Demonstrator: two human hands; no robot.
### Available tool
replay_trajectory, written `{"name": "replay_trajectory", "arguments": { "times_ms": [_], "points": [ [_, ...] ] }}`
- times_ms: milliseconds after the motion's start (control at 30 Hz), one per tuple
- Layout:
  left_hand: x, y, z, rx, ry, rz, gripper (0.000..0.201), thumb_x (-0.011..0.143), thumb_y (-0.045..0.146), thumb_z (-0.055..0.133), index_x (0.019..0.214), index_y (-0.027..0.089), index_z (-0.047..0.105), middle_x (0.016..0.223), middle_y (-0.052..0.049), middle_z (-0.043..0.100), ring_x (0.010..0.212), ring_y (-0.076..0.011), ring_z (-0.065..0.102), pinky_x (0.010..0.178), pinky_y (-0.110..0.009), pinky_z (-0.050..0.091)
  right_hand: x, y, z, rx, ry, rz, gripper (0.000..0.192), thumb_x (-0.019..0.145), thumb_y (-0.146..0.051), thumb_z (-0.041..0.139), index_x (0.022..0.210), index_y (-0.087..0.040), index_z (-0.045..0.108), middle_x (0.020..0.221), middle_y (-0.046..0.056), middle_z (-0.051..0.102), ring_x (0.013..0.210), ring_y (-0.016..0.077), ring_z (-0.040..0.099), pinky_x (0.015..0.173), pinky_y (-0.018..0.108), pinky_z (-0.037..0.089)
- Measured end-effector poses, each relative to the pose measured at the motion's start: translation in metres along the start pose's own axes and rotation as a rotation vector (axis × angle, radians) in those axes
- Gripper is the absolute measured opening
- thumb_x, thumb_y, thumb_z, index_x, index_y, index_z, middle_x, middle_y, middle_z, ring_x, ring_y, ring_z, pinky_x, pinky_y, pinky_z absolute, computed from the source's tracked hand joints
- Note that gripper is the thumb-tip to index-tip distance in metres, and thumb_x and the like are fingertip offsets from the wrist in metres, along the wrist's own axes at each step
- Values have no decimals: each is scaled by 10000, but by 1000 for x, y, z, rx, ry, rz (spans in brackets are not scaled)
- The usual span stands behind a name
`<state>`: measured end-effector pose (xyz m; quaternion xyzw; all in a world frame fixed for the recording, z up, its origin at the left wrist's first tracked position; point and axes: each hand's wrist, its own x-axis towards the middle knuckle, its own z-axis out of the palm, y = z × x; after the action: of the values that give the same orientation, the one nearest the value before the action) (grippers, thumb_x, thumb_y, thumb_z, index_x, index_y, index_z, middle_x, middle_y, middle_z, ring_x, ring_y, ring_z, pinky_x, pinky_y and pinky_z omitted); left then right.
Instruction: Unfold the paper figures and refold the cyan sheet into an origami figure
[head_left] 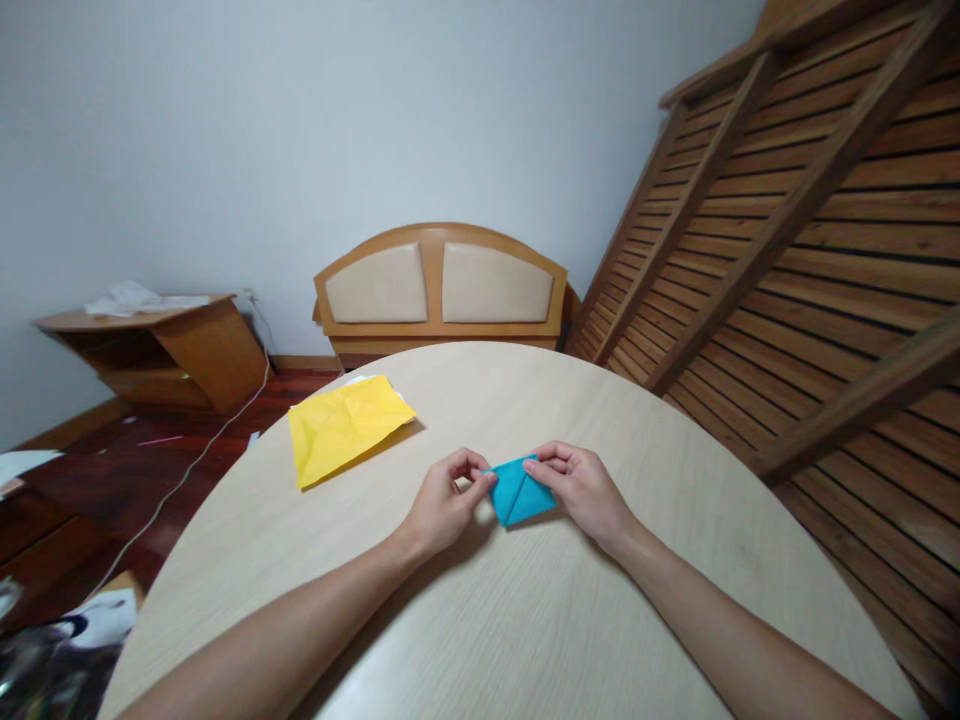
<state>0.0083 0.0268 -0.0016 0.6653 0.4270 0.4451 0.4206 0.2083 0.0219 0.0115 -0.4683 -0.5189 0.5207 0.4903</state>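
A small piece of folded blue paper (519, 496) is held between my two hands, just over the pale round table (480, 640). A diagonal crease or folded edge runs across its face. My left hand (451, 498) pinches its upper left corner between thumb and fingers. On the opposite side, my right hand (579, 488) grips the upper right edge, thumb on top and fingers behind. The backs of the fingers hide part of the paper's rear side. Farther left on the table lies a creased yellow sheet (349, 425) with something white under its far edge.
A wooden headboard (435, 330) with cream panels stands beyond the table. Wooden slatted frames (720, 230) lean along the right. To the left are a low wooden cabinet (217, 350) with white plastic on top, a white cable (202, 455) and clutter on the floor.
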Motion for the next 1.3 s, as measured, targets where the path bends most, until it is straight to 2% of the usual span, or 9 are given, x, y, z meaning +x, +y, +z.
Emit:
{"name": "replay_trajectory", "arguments": {
  "times_ms": [133,233,500,667,733,933,1100,1200,1300],
  "points": [
    [-2,1,1,62,-50,-5,232,867,369,620,873,155,709,766,-35,671,705,-158,564,647,-261,423,-1,-3,-2,-51,-19,-19,370,632,-433,860,800,-155,682,674,13,703,585,133,583,562,257,427],
    [-2,2,1,70,-38,-7,242,867,383,616,855,156,702,760,-32,668,676,-151,550,620,-254,414,-3,-7,-2,-63,-31,-57,343,668,-444,835,803,-160,698,686,15,699,609,141,588,585,266,436],
    [-2,0,1,-23,-95,-29,224,841,369,646,812,150,680,739,-35,651,698,-155,542,660,-271,414,-3,-9,0,-69,-46,-109,311,715,-445,806,716,-159,683,620,-11,634,576,120,533,551,249,404],
    [-2,-1,2,-57,-57,-35,242,845,390,646,811,151,669,737,-36,659,697,-156,552,674,-279,432,-2,-4,0,-36,-69,-31,401,668,-466,836,875,-159,681,725,19,708,629,146,606,587,262,451],
    [-2,-1,4,-64,-57,-36,243,846,391,647,807,151,663,733,-34,657,691,-153,554,672,-277,437,-2,-4,1,-60,-76,-4,409,657,-467,841,869,-155,681,744,31,718,651,162,631,605,276,472],
    [-4,-2,6,19,-59,-16,199,873,344,618,818,155,648,738,-28,647,677,-145,546,633,-259,415,-3,-6,2,-138,-64,-57,352,687,-455,807,815,-154,679,757,37,707,714,185,654,666,300,504],
    [-5,0,4,71,-11,21,215,896,360,591,836,161,645,768,-23,649,682,-140,533,587,-241,376,-2,-1,1,-152,-82,-64,385,667,-404,821,933,-161,685,863,49,719,777,193,659,721,308,510],
    [-5,0,4,41,-5,16,216,898,362,592,833,160,633,767,-21,646,691,-138,537,591,-237,379,-3,-3,0,-206,-141,-60,295,724,-401,773,857,-152,689,783,34,698,709,173,626,679,288,483],
    [-5,-2,6,43,-23,4,205,890,352,599,836,157,629,764,-23,638,673,-135,527,566,-233,369,-6,-9,0,-280,-142,-64,257,745,-399,744,778,-152,680,719,15,663,667,158,587,633,269,445]
  ]
}}
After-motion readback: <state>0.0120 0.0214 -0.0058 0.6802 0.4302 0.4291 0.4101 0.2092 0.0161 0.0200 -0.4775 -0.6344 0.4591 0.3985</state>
